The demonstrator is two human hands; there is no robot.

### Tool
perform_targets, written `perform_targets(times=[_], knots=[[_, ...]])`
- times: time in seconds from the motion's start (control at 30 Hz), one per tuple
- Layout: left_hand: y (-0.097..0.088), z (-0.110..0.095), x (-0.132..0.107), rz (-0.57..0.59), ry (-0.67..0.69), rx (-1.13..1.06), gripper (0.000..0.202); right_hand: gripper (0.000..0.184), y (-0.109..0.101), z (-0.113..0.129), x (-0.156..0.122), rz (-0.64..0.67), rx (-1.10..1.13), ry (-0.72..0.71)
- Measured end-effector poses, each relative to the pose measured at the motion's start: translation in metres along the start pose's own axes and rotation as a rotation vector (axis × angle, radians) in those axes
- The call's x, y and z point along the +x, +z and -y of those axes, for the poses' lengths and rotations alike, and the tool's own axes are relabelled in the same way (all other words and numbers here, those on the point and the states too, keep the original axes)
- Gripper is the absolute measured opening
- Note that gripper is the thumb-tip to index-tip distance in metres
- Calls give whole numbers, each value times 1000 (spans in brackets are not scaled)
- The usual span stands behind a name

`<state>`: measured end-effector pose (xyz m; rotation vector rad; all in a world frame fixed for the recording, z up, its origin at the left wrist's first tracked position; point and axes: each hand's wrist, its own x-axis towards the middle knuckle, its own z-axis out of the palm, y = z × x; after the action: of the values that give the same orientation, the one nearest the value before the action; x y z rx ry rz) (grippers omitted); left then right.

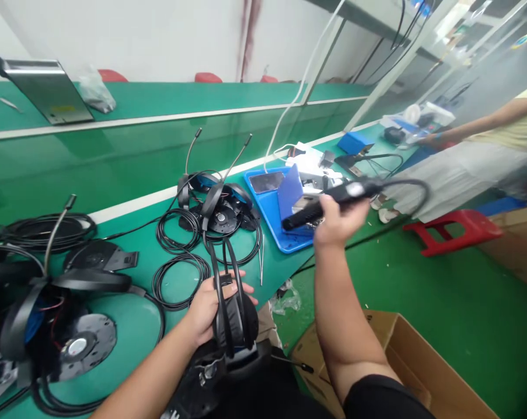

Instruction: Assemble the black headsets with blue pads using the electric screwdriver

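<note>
My left hand grips a black headset by its padded headband, low in the view, and its microphone boom is hidden. My right hand is raised and wrapped around a black corded hand tool, whose cable loops off to the right. Below that hand lies a blue tray holding a phone and a blue card. Thin metal tweezers lie on the green bench near my left hand, beside coiled black cables. Further headsets with boom microphones lie on the bench.
More headsets and coils lie at the left. A person stands at the right, reaching over the far bench. A red stool stands on the green floor, and an open cardboard box sits at the lower right.
</note>
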<state>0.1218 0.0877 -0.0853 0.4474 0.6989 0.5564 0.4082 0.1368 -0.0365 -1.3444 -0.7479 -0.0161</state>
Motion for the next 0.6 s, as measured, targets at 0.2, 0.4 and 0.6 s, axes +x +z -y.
perform_targets(times=[0.2, 0.4, 0.6], knots=[[3, -3, 4, -35, -29, 12, 49, 56, -34, 3, 41, -311, 108, -348], [6, -6, 3, -70, -70, 32, 52, 51, -12, -7, 42, -309, 44, -390], [5, -6, 5, -83, -77, 38, 54, 41, -22, 12, 33, -243, 122, -294]])
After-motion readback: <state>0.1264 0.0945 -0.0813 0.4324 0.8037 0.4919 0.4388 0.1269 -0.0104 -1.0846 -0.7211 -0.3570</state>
